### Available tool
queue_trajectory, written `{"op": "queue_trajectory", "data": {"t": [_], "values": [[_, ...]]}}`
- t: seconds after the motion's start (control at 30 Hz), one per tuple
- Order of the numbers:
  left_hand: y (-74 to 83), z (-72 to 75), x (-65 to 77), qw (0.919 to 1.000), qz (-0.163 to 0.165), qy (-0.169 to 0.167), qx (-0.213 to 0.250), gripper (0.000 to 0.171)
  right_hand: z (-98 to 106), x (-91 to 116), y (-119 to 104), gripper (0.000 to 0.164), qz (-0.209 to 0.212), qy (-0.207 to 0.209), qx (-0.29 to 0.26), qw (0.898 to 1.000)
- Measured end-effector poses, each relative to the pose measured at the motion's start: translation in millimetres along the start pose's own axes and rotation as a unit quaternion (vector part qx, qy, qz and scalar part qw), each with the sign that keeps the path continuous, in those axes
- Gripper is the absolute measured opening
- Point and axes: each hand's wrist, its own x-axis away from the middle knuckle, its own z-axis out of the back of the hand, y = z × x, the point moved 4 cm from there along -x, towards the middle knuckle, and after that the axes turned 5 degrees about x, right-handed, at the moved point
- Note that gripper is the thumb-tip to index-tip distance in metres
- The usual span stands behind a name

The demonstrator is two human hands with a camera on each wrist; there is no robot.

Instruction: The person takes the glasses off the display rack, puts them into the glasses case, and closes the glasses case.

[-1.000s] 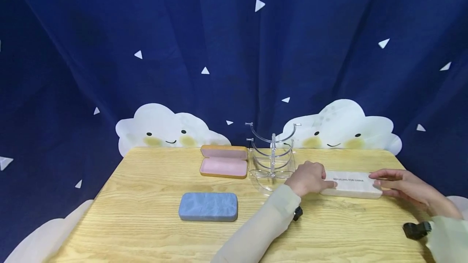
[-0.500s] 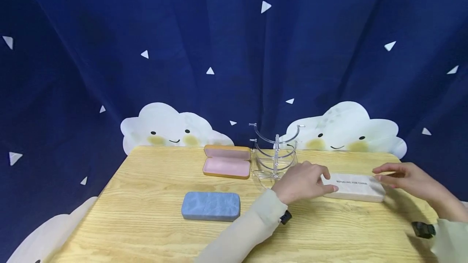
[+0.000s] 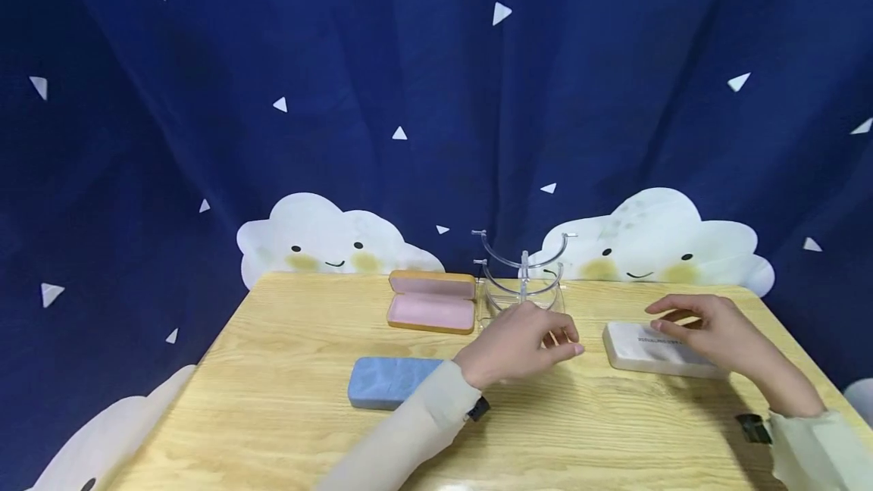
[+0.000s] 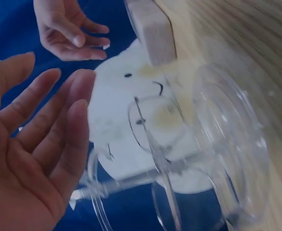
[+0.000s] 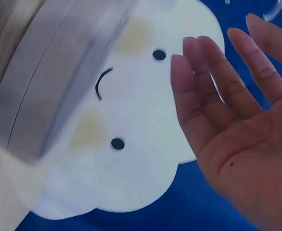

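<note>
My left hand (image 3: pixel 518 343) holds nothing and hovers in front of the clear acrylic glasses stand (image 3: pixel 524 271); its fingers are loosely bent in the left wrist view. A pair of thin-framed glasses (image 4: pixel 155 115) shows low on the stand there. To the right lies a closed white glasses case (image 3: pixel 624 353) with dark lettering on its lid. Over the case's far right part is my right hand (image 3: pixel 726 332), overlapping it in the head view. The right wrist view shows the right palm and relaxed fingers (image 5: pixel 218 96) apart from the case (image 5: pixel 49 82).
Left of the stand, an orange glasses case (image 3: pixel 431 314) stands open with a pink lining. Nearer on the wooden table (image 3: pixel 273 400) lies a closed blue case (image 3: pixel 385 383), partly covered by my left sleeve (image 3: pixel 423 415). A blue curtain (image 3: pixel 341 59) with clouds hangs behind.
Both hands have come off the white glasses case. The left hand has moved left towards the stand; the right hand has lifted and moved left over the case. The head view has shifted slightly.
</note>
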Motion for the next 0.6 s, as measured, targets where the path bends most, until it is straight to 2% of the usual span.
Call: {"op": "queue_trajectory", "data": {"t": [0.2,0.3,0.43,0.6], "values": [[-16.6,15.6,19.0,0.9983,-0.003,0.056,-0.015,0.016,-10.9,-4.5,-22.9,0.018,0.053,0.033,0.001,0.998],[-26.7,24.5,29.0,0.9967,0.006,0.08,-0.009,0.014,-17.5,-6.5,-32.9,0.02,0.087,0.047,0.005,0.995],[-40.3,33.7,39.4,0.9953,0.019,0.094,0.003,0.012,-26.6,-9.2,-43.9,0.022,0.113,0.056,0.006,0.992],[-55.9,44.3,47.7,0.9944,0.037,0.099,-0.003,0.012,-38.0,-11.2,-53.5,0.023,0.116,0.052,0.007,0.992]]}}
